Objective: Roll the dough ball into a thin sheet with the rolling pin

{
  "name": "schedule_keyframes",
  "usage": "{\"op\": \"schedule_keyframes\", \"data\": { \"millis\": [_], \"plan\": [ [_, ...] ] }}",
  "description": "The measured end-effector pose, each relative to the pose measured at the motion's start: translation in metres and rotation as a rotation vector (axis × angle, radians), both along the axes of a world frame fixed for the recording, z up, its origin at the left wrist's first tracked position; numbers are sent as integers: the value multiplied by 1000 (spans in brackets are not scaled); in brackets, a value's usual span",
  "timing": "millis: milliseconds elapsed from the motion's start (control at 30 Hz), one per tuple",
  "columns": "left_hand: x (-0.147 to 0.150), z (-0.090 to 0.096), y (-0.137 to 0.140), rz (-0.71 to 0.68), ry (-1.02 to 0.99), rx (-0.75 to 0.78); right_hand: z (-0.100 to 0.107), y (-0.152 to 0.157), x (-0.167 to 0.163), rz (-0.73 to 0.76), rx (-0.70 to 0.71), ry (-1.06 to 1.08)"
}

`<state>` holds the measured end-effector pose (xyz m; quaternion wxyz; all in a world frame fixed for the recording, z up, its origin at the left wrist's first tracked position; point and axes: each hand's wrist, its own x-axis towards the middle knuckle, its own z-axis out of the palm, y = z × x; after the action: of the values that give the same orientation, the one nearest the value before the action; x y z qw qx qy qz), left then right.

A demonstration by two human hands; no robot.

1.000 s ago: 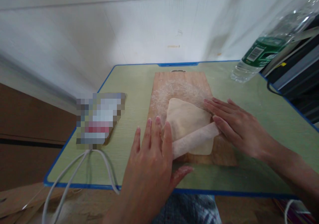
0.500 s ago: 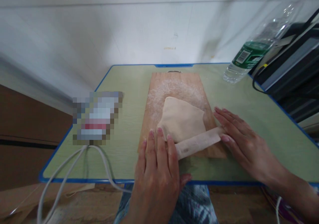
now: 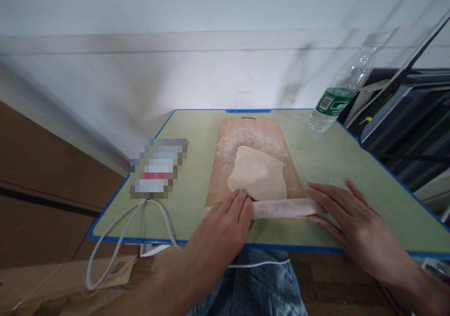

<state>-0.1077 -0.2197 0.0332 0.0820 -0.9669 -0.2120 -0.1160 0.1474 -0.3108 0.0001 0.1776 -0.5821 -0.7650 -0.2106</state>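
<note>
A flat, pale sheet of dough [image 3: 258, 173] lies on a floured wooden cutting board [image 3: 251, 127]. Along its near edge runs a flour-dusted rolling pin [image 3: 281, 208], almost level from left to right. My left hand [image 3: 228, 222] is closed over the pin's left part, its fingertips close to the dough's near left edge. At the other end, my right hand [image 3: 355, 220] has the tip of the pin between its fingers and thumb, the fingers fairly straight. The pin's two ends are partly hidden under the hands.
The green table [image 3: 316, 161] has a blue rim and meets a white wall. At the back right stands a clear bottle [image 3: 332, 102] with a green label, beside dark objects [image 3: 408, 114]. A blurred-out device [image 3: 160, 168] with a white cable [image 3: 116, 241] lies on the left.
The rolling pin has swung from a slant to nearly level. My left hand has gone from lying flat with fingers forward to closing over the pin. The view has tilted up.
</note>
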Motion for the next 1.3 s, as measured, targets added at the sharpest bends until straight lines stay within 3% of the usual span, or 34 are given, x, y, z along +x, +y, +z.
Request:
{"op": "schedule_keyframes", "data": {
  "millis": [100,233,400,500,633,733,800,867,1000,1100,1167,1300],
  "plan": [
    [-2,17,23,1,-84,-350,5,6,-5,54,34,-106],
    [5,35,72,270,-346,-860,12,2,-1,22,71,-118],
    [27,42,114,646,-552,-1650,13,-14,16,-178,163,-9],
    [42,43,119,819,-633,-1834,8,-21,23,-282,203,-1],
    [55,39,119,769,-624,-1743,-2,-27,31,-325,203,7],
    [59,34,117,620,-565,-1474,-10,-30,34,-340,206,25],
    [62,31,112,595,-604,-1336,-13,-31,34,-346,206,35],
    [66,27,106,609,-685,-1304,-14,-32,32,-363,206,48],
    [75,25,94,618,-818,-1378,-14,-34,25,-414,206,82],
    [80,36,93,636,-894,-1443,-14,-37,23,-421,218,110],
    [80,49,97,573,-899,-1433,-15,-39,24,-430,228,118],
    [75,73,99,334,-861,-1049,-17,-42,29,-485,239,167]
  ]
}}
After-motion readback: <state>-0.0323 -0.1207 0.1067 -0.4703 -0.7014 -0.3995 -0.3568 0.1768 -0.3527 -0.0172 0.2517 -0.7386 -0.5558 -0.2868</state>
